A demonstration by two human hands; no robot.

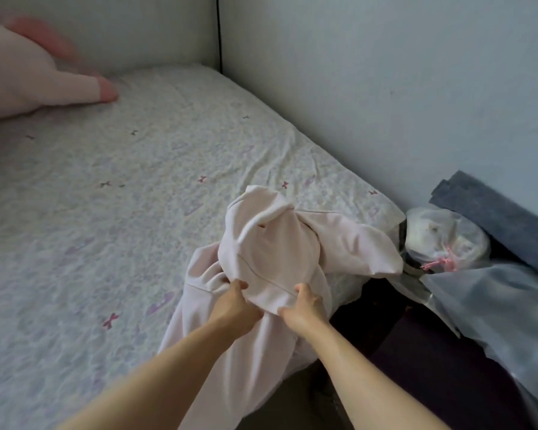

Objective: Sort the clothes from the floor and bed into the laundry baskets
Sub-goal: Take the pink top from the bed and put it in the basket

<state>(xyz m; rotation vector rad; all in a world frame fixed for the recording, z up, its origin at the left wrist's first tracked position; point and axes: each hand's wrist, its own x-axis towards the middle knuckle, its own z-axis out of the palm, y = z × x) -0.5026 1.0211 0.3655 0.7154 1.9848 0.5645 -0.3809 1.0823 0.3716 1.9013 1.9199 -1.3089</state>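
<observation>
A pale pink garment (277, 243), thick like a sweatshirt, lies bunched at the bed's near right corner and hangs over the edge. My left hand (235, 305) grips its lower fold from the left, fingers curled into the fabric. My right hand (305, 308) pinches the same hem from the right, thumb on top. The bed (106, 212) has a white sheet printed with small bows. No laundry basket is in view.
A pink plush toy (28, 76) lies at the bed's far left. The wall (385, 88) runs along the bed's right side. Beside the bed are clear plastic bags (448, 237), a grey-blue folded textile (494, 212) and dark fabric (432, 352) on the floor.
</observation>
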